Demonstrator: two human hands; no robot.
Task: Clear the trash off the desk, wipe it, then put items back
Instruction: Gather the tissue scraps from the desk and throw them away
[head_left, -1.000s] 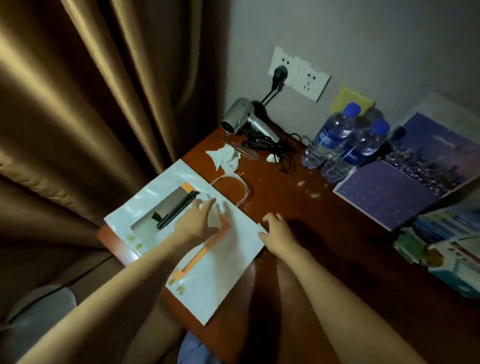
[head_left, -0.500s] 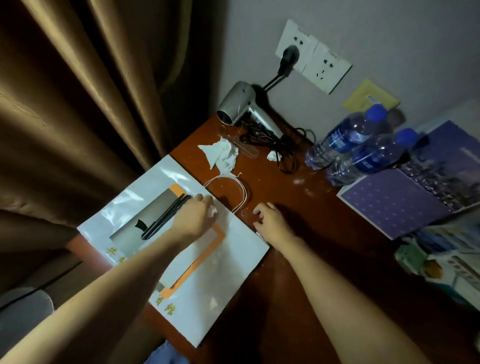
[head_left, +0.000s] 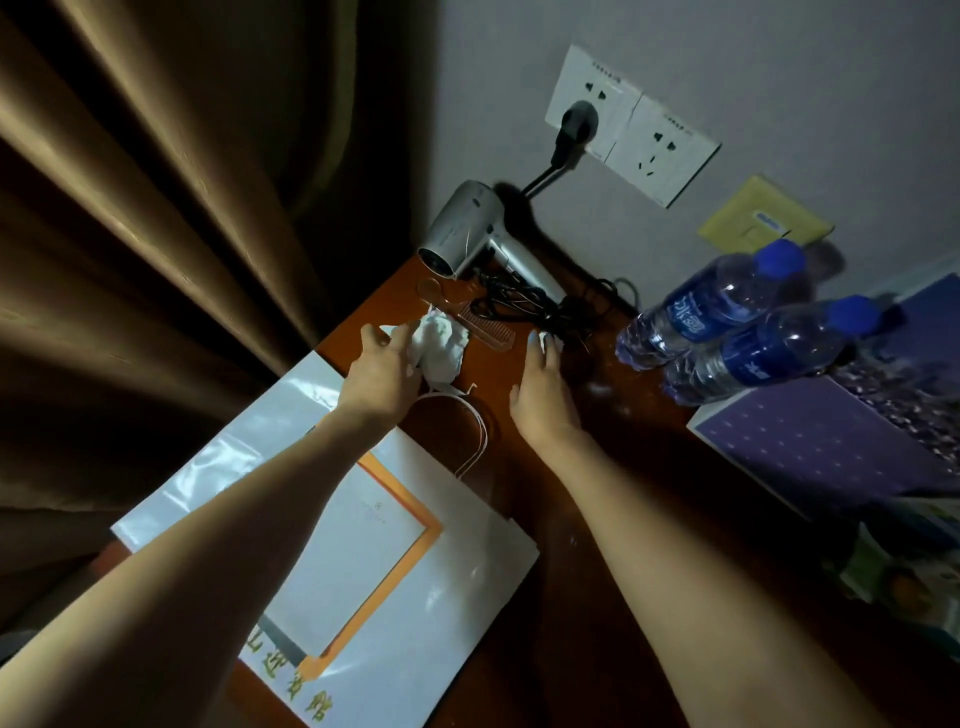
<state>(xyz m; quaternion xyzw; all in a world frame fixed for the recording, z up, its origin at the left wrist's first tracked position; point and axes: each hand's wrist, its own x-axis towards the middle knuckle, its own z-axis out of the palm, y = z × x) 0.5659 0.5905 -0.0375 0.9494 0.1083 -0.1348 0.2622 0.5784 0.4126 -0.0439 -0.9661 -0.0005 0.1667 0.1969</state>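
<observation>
**Both hands up at the back, trash within reach**

A second ago my hands lay on the white bag (head_left: 415, 561) near the front edge; now both have gone forward to the rear of the worktop (head_left: 597, 467). That puts me at the first real pickup: trash clearing is barely begun, wiping and putting back are not yet started.

My left hand (head_left: 379, 369) is at the crumpled tissue (head_left: 441, 348), fingers loosely spread, fingertips touching its left side. I judge the grip is about to close, but it has hold of nothing yet. My right hand (head_left: 540, 395) reaches toward a small white scrap (head_left: 543, 340) just by the dryer cord (head_left: 519, 306); fingers nearly straight, tips at the scrap, nothing held.

The tissue sits near the back left corner, between the bag's handle (head_left: 467, 415) and the comb (head_left: 491, 330). It is a rough wad with no clear point; its longer side runs roughly from the comb down toward the handle.

Small white crumbs (head_left: 597, 387) lie right of my right hand, toward the two bottles (head_left: 727, 332).
</observation>
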